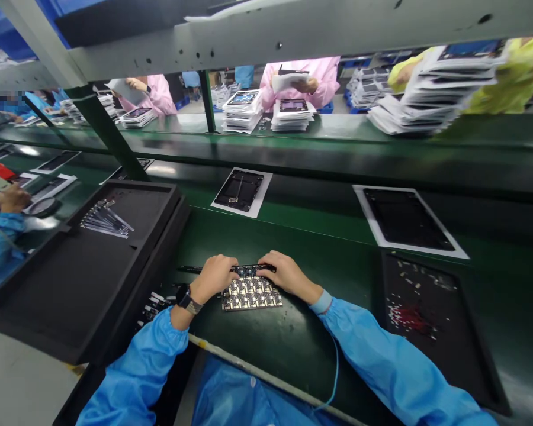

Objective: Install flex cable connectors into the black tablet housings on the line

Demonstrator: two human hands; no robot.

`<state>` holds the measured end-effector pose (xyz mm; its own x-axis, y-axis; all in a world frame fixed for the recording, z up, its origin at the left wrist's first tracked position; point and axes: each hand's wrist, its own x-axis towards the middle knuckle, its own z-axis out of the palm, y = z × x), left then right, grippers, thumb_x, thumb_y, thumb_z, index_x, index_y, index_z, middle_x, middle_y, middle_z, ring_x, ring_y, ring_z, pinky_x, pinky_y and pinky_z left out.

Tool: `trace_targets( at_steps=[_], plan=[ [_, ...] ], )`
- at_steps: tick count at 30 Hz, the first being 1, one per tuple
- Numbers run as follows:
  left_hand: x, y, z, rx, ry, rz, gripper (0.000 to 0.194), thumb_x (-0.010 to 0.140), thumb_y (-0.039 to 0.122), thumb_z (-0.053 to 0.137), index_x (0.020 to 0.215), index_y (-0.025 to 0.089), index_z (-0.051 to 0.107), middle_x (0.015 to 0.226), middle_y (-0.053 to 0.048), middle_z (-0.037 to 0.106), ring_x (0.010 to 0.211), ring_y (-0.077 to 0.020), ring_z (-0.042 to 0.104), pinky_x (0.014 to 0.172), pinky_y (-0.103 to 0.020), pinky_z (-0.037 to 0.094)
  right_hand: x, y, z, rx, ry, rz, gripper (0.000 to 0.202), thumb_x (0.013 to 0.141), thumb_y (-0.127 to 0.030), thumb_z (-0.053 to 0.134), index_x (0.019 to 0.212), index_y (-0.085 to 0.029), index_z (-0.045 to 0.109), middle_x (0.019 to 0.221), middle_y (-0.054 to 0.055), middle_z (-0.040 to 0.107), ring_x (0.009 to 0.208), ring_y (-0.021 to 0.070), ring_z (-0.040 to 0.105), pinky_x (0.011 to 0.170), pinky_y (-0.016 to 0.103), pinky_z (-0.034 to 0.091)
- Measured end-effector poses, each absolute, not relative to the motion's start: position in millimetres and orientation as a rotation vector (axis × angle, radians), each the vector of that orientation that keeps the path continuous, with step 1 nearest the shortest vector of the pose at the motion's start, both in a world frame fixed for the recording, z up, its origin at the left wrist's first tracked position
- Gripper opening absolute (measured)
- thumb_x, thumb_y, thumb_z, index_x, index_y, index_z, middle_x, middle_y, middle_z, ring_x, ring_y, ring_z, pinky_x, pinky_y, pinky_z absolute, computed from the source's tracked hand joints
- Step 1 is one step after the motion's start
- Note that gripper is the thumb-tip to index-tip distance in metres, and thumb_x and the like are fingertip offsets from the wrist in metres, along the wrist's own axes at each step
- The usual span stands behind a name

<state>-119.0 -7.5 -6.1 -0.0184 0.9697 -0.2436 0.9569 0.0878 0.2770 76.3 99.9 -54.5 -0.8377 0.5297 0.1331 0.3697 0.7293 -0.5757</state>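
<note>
A panel of small circuit boards (pixel 252 294) lies on the green bench in front of me, its rows of light pads facing up. At its upper left corner, my left hand (pixel 215 277) is closed with thumb and fingers on the edge. My right hand (pixel 288 276) grips the upper right corner in the same way. A dark strip runs along the top edge between my hands. Beside my left hand a thin black tool (pixel 189 269) lies on the bench; its kind is unclear. Small dark and white parts (pixel 153 307) lie by my left wrist.
At left, a black foam tray (pixel 71 278) holds several flat ribbon cables (pixel 105 219). At right, a black tray (pixel 444 355) holds red and white bits (pixel 411 318). Tablet-like housings (pixel 240 190) on white sheets lie beyond. A metal beam (pixel 293 35) crosses overhead; co-workers sit opposite and left.
</note>
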Motion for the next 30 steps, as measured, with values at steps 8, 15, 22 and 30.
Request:
trace_targets(
  at_steps=[8, 15, 22, 30],
  plan=[
    [-103, -29, -2, 1.949, 2.036, 0.036, 0.014, 0.093, 0.02, 0.054, 0.097, 0.018, 0.067, 0.096, -0.009, 0.072, 0.091, -0.0243, 0.068, 0.078, -0.031, 0.048, 83, 91, -56, -0.568, -2.585, 0.741, 0.009, 0.092, -0.027, 0.064, 0.086, -0.02, 0.068, 0.08, 0.006, 0.068, 0.077, 0.0209, 0.061, 0.067, 0.031, 0.045],
    [-134, -29, -10, 1.868, 1.977, 0.248, 0.015, 0.087, 0.025, 0.065, 0.1, 0.02, 0.07, 0.103, -0.007, 0.074, 0.101, -0.0245, 0.066, 0.086, -0.031, 0.047, 77, 104, -53, -0.633, -2.549, 0.959, 0.008, 0.087, -0.028, 0.07, 0.087, -0.02, 0.072, 0.085, 0.005, 0.072, 0.081, 0.0205, 0.064, 0.072, 0.031, 0.047],
    [-146, -35, -12, 1.812, 2.044, 0.292, 0.011, 0.087, 0.024, 0.063, 0.093, 0.02, 0.073, 0.095, -0.006, 0.074, 0.095, -0.0232, 0.065, 0.083, -0.031, 0.046, 60, 112, -45, -0.595, -2.549, 1.099, 0.01, 0.087, -0.026, 0.068, 0.085, -0.021, 0.076, 0.082, 0.006, 0.073, 0.082, 0.0218, 0.064, 0.075, 0.033, 0.048],
    [-155, -11, -22, 1.699, 2.183, 0.494, 0.007, 0.086, 0.02, 0.065, 0.084, 0.018, 0.072, 0.089, -0.007, 0.07, 0.092, -0.0217, 0.06, 0.085, -0.033, 0.044, 6, 134, -51, -0.57, -2.516, 1.148, 0.01, 0.08, -0.022, 0.075, 0.071, -0.019, 0.071, 0.075, 0.003, 0.069, 0.078, 0.0197, 0.061, 0.075, 0.032, 0.046]
  ],
)
